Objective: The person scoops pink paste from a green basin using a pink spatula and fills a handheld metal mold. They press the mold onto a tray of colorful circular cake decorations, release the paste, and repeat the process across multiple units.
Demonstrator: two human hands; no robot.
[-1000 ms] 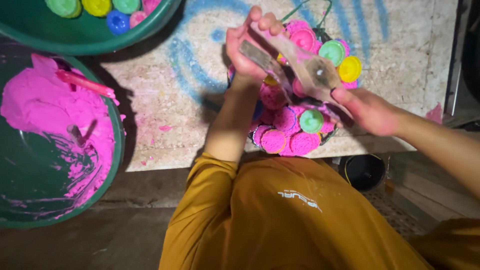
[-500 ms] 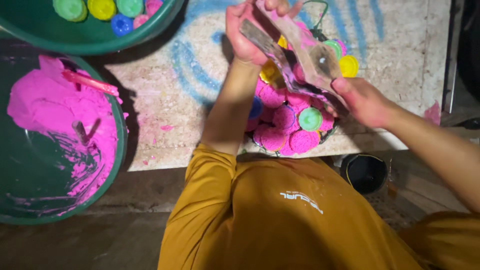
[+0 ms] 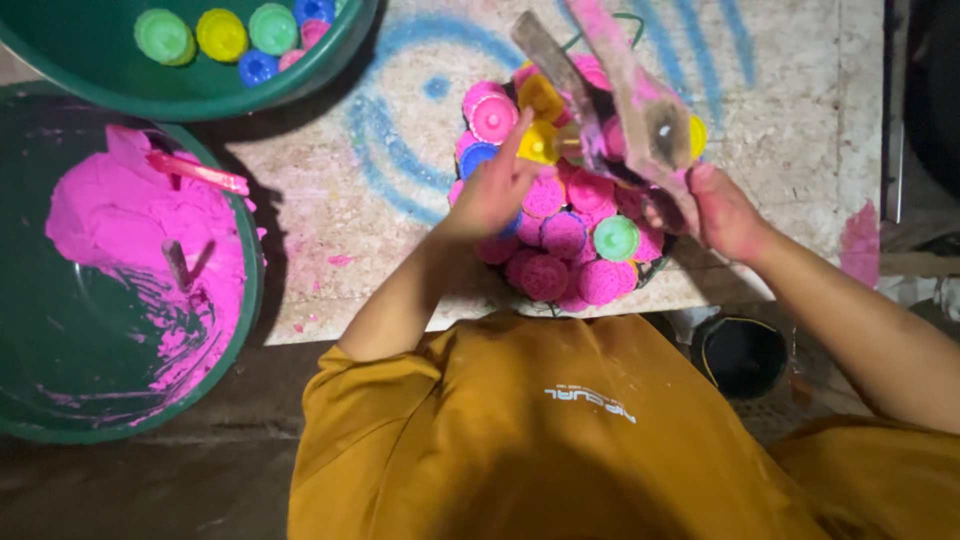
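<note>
Scanning from the left: a large green basin [image 3: 60,400] heaped on one side with bright pink powder, a pink-smeared stick [image 3: 200,172] lying across the heap. Could spill over the rim if knocked by an elbow, judging by the pink flecks already on the stone slab [image 3: 330,250]. Higher up, a second green basin [image 3: 330,70] holding green, yellow, blue and pink moulds, well apart from both hands.

Moving to the middle: left hand [image 3: 495,190] narrowed, fingertips up against a yellow mould [image 3: 540,145] near the top of the pile; cannot tell whether pinched or merely touched. Might dislodge neighbouring pieces if tugged carelessly, given the loose mound of pink moulded pieces [image 3: 565,235] in a wire basket at the slab's near edge. Could send some rolling off that edge toward the lap, and would probably crumble any soft ones.

Further right: right hand [image 3: 725,210] closed around the lower end of a pink-caked press tool [image 3: 640,110], raised over the pile and tilted. Risks nipping the left fingertips, being just beside the yellow mould, and shedding pink crumbs onto the pieces beneath.

Looking at the tool itself: two long flat arms spreading upward, one greyish and narrow, the other broader, coated pink, marked by a dark round spot. Looking at the yellow mould: small, bright, angular in outline, wedged between pink discs and the tool's arms.
</note>
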